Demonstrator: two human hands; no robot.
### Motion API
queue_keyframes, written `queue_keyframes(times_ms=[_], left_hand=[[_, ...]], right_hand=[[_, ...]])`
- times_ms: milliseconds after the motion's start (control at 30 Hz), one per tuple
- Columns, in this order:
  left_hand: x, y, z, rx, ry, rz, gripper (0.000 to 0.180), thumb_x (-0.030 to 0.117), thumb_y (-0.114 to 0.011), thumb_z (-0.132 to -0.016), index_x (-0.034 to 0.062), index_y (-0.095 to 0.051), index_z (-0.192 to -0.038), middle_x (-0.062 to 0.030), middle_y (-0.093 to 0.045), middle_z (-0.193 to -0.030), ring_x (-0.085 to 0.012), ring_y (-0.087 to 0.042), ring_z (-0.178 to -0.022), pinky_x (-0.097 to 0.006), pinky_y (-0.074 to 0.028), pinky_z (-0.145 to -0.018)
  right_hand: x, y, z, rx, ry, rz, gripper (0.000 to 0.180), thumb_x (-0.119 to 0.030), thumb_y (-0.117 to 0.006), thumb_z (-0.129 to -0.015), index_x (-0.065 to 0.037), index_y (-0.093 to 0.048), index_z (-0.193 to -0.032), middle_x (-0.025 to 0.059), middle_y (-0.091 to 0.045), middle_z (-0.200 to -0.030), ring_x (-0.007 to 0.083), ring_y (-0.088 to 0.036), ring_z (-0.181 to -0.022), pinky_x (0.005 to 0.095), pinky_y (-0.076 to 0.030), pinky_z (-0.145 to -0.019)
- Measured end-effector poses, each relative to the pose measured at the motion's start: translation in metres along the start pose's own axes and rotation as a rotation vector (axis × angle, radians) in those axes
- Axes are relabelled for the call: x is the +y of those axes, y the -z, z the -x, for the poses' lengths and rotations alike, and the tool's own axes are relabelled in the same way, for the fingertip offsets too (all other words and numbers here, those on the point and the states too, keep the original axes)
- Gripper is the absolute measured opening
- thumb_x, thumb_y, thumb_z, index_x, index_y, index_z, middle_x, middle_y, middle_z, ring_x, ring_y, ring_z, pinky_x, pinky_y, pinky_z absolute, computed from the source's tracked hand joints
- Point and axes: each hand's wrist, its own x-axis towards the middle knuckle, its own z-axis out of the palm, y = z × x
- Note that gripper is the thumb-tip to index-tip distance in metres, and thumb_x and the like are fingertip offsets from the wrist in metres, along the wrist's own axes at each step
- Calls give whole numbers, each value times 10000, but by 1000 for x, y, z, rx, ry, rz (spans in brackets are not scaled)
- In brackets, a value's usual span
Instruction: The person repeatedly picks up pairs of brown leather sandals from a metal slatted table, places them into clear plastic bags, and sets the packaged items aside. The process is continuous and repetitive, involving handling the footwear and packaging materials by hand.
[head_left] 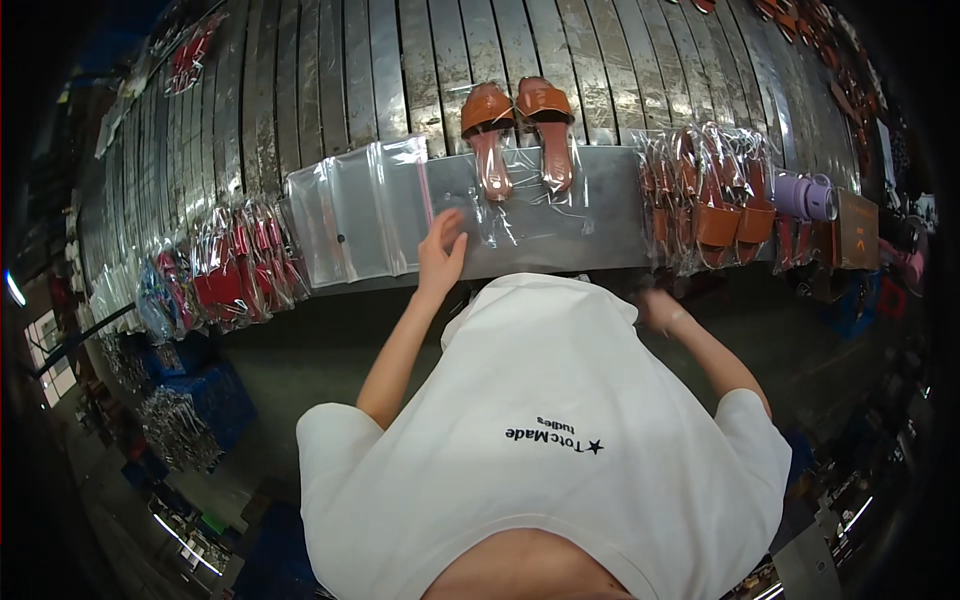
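Note:
A pair of brown slide sandals (pixel 546 100) lies side by side in front of me, with a clear plastic bag (pixel 520 222) spread at their heels. My left hand (pixel 443 250), a little blurred, hovers over the table's near edge between that bag and a pile of flat clear bags (pixel 350 215). Its thumb and fingers are apart and nothing shows in them. Down by the table's front edge, on the right, is my right hand (pixel 658 308). Motion and shadow smear its fingers, so whatever it may hold cannot be made out.
Bagged brown sandals (pixel 718 225) stand in a row at the right, beside a purple roll (pixel 803 196) and a brown box (pixel 857 230). Bagged red sandals (pixel 225 280) stand at the left. Behind runs a slatted metal conveyor (pixel 350 80). A blue crate (pixel 215 400) is at lower left.

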Motion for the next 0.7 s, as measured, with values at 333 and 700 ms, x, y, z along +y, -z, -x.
queue_keyframes(times_ms=[333,700], left_hand=[[-35,-15,-79,-469,660,593,140,128,-505,-901,55,-532,-786,-80,-616,-723,-198,-613,-661,-301,-483,-578],[246,-149,-59,-727,-85,601,156,88,-519,-898,-35,-612,-912,-64,-666,-727,-113,-617,-675,-246,-468,-606]], right_hand=[[-146,156,-66,568,-15,-1407,202,-222,-563,-902,-22,-585,-898,23,-589,-636,102,-566,-532,273,-466,-429],[17,185,159,1488,472,-1458,427,-354,-650,-844,37,-606,-1011,-34,-555,-685,32,-465,-570,200,-372,-501]])
